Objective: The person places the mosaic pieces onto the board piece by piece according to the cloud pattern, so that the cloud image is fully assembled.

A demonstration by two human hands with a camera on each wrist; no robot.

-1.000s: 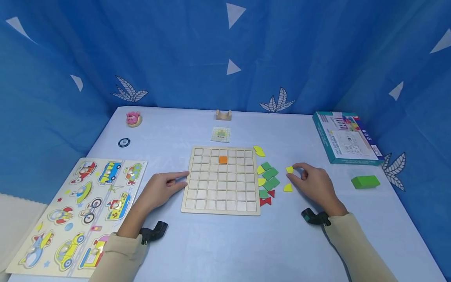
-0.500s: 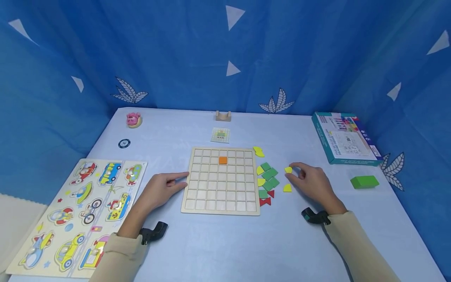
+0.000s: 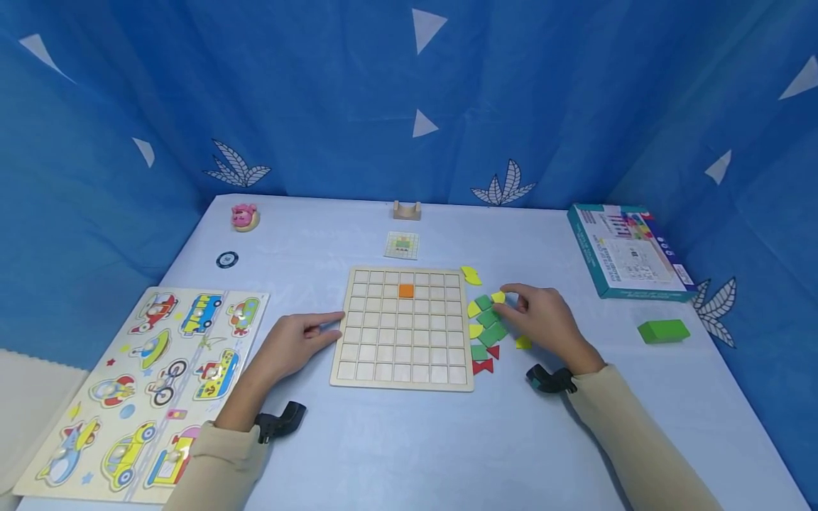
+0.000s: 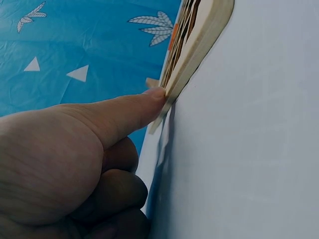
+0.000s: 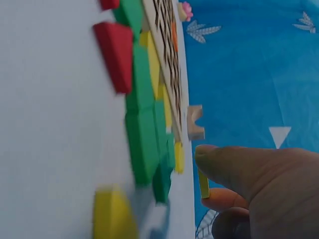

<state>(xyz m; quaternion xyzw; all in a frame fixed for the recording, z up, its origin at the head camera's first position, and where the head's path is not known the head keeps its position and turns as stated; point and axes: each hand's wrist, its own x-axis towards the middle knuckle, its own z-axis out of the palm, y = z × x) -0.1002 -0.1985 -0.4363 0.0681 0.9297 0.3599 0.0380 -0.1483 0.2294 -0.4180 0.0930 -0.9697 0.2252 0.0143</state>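
Observation:
My right hand (image 3: 543, 319) pinches a yellow quarter-circle tile (image 3: 498, 297) between thumb and forefinger, just above the loose green tiles (image 3: 492, 333). In the right wrist view this yellow tile (image 5: 203, 184) stands on edge between the fingertips, clear of the table. Thumb and forefinger of my left hand (image 3: 297, 344) touch the left edge of a wooden grid board (image 3: 402, 387); its other fingers are curled in the left wrist view. One orange square tile (image 3: 405, 291) sits in an upper cell of the board. Another yellow tile (image 3: 523, 343) lies partly hidden beside my right hand.
More yellow tiles (image 3: 471, 275) and red triangles (image 3: 483, 366) lie along the board's right edge. Behind the board are a pattern card (image 3: 402, 245) and a wooden stand (image 3: 407, 211). A vehicle puzzle (image 3: 140, 397) lies left; a box (image 3: 633, 252) and green block (image 3: 663, 331) are right.
My right hand has moved left with the yellow tile, from the open table to above the green tiles. The left hand has stayed at the board's edge.

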